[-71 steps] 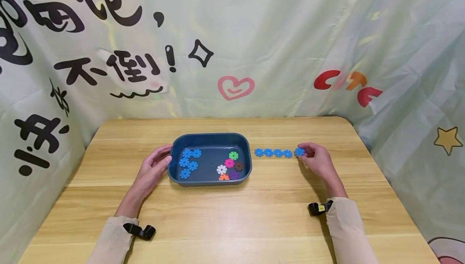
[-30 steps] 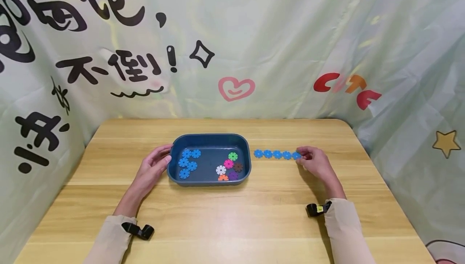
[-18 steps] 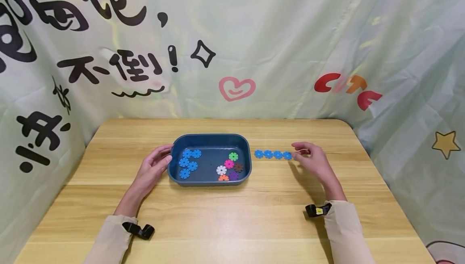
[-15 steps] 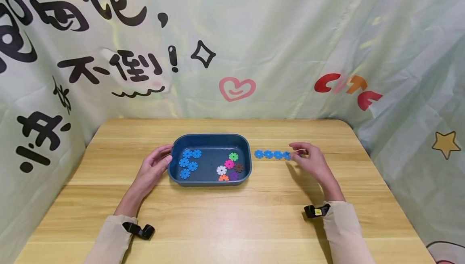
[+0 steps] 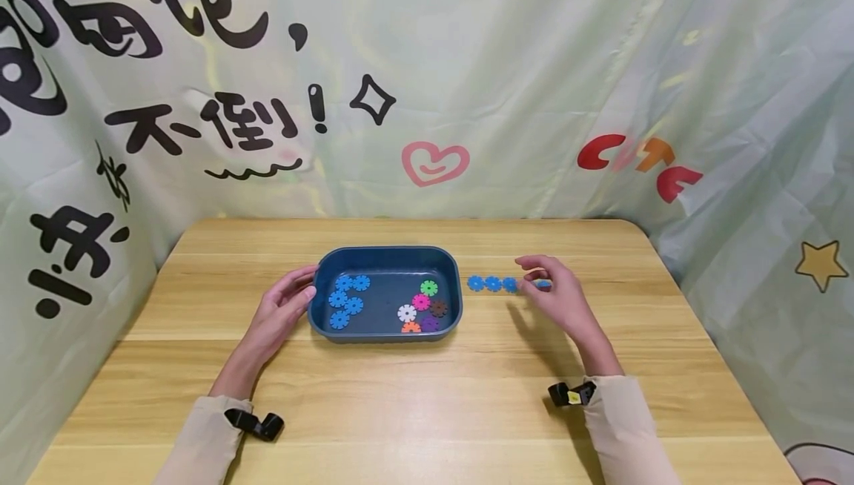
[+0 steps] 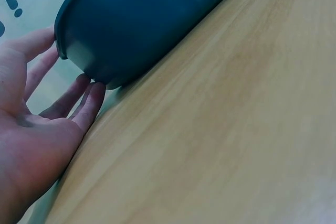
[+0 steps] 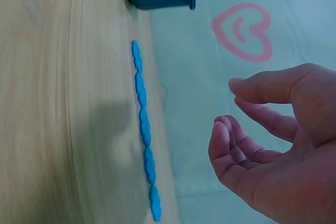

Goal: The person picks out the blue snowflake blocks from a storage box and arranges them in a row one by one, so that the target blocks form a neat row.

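Observation:
My left hand [image 5: 287,305] holds the left end of a dark blue tray [image 5: 390,337]; in the left wrist view its fingers touch the tray's rim and lower edge. Inside the tray, several blue snowflake discs [image 5: 339,298] lie on the left. On its right are green [image 5: 428,288], pink [image 5: 420,302], white [image 5: 407,313], brown [image 5: 437,308], purple [image 5: 430,322] and orange [image 5: 411,327] discs. My right hand [image 5: 560,299], fingers loosely bent around nothing, hovers over a row of blue snowflake discs [image 5: 493,284], partly hiding it. The right wrist view shows the whole row [image 7: 144,124] flat on the table.
Everything rests on a light wooden table [image 5: 414,411]. Behind it hangs a pale printed cloth [image 5: 520,84] with dark lettering and a pink heart [image 5: 435,164]. A black wrist camera [image 5: 256,423] sits on the left sleeve, another [image 5: 571,394] on the right.
My right hand set a blue snowflake disc down at the row's right end, let go of it, then moved left along the row. The left hand and tray have stayed put.

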{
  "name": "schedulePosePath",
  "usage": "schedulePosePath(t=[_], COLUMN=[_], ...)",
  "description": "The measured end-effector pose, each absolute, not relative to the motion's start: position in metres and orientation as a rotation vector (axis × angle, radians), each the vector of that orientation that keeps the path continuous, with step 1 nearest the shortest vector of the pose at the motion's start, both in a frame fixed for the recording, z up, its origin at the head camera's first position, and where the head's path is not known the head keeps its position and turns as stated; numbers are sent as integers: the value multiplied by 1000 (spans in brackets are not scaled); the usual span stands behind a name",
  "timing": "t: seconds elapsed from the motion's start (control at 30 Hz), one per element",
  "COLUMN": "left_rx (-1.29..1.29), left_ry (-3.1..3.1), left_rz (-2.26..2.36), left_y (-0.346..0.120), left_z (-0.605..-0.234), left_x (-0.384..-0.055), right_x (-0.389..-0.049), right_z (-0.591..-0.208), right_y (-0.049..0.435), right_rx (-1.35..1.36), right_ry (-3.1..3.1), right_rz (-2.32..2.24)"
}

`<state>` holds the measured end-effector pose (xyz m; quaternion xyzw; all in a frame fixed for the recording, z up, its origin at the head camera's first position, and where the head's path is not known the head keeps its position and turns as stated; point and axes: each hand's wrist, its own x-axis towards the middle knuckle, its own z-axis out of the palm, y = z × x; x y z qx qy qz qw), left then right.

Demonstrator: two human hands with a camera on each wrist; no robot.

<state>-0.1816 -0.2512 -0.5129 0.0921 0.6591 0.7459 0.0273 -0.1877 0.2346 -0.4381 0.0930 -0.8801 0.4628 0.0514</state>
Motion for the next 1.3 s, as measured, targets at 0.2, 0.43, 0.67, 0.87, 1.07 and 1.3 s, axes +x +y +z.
schedulePosePath(t=[0.2, 0.43, 0.67, 0.87, 1.07, 1.3], left_rx=[286, 284, 260, 253, 247, 235], left_ry=[2041, 2031, 2038, 2036, 2039, 2042], left_rz=[2304, 2307, 2298, 2296, 2290, 2291], left_y=[-251, -251, -251, -251, -251, -251], left_z=[-514, -515, -512, -512, -511, -512], left_x=[-182, -182, -181, -181, -182, -181], right_x=[-183, -175, -173, -170, -169, -170], right_z=[-433, -429, -430, -431, -431, -429], right_y=[221, 205, 187, 172, 158, 142], right_rx=[328, 386, 458, 520, 582, 650], right_ry=[-2606, -2525, -2513, -2494, -2472, -2478], right_rz=[1438, 1515, 1538, 1561, 1590, 1622])
